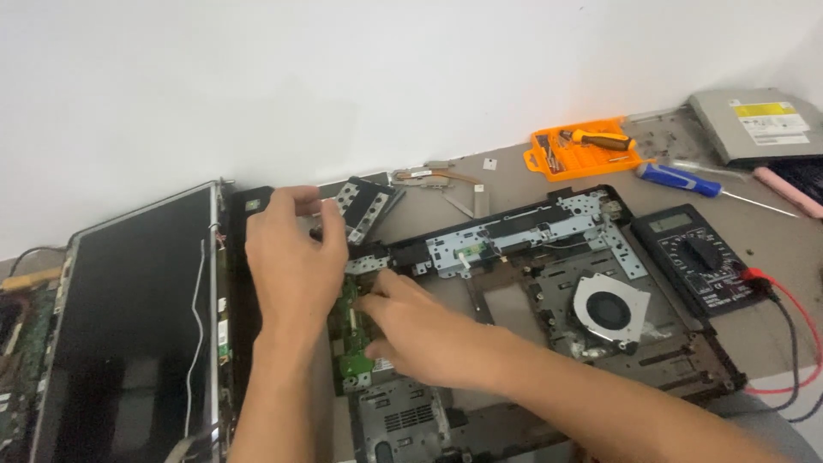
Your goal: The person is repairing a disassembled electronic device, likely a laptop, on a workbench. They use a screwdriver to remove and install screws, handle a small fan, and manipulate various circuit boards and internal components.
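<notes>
Both hands' fingers (364,302) pinch together on the green circuit board (353,330) — directly beneath them.

A plain white wall (386,77) is seen across the whole far side of the scene, bare and evenly lit by soft, diffuse light, with no hard shadows cast on it. Below it a grey-brown worktop (506,176) is laid out, its far edge met by the wall along a line that slopes from the lower left up to the upper right. At the near right corner the worktop's edge is seen, and a strip of lighter surface (793,377) is shown beyond it.
</notes>
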